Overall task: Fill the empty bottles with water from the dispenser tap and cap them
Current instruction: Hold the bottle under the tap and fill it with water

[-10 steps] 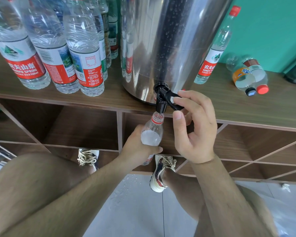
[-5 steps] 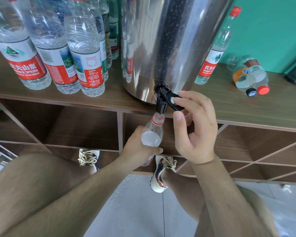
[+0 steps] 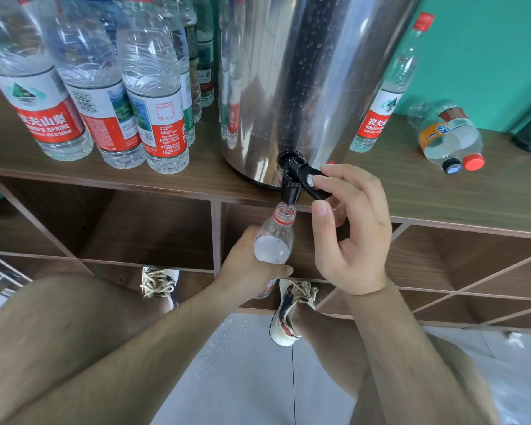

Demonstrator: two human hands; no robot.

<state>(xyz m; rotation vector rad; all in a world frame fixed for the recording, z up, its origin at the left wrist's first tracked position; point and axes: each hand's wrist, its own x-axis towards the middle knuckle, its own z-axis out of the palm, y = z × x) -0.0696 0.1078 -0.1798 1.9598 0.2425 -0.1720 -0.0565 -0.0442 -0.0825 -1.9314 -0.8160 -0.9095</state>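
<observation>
A steel water dispenser (image 3: 292, 72) stands on the wooden shelf top (image 3: 442, 191), its black tap (image 3: 292, 179) hanging over the front edge. My left hand (image 3: 249, 265) grips an uncapped clear bottle (image 3: 275, 240) upright, its mouth right under the spout. Water runs into it and the level sits at the shoulder. My right hand (image 3: 350, 228) pinches the black tap lever (image 3: 314, 185) between forefinger and thumb, holding it down.
Several full capped water bottles (image 3: 154, 96) stand left of the dispenser. One capped bottle (image 3: 387, 96) stands to its right, and two bottles (image 3: 448, 142) lie on their sides further right. Open cubbies sit below the shelf. Water drops wet the floor by my shoes.
The water level in the held bottle has crept up slightly. Both hands have stayed in place.
</observation>
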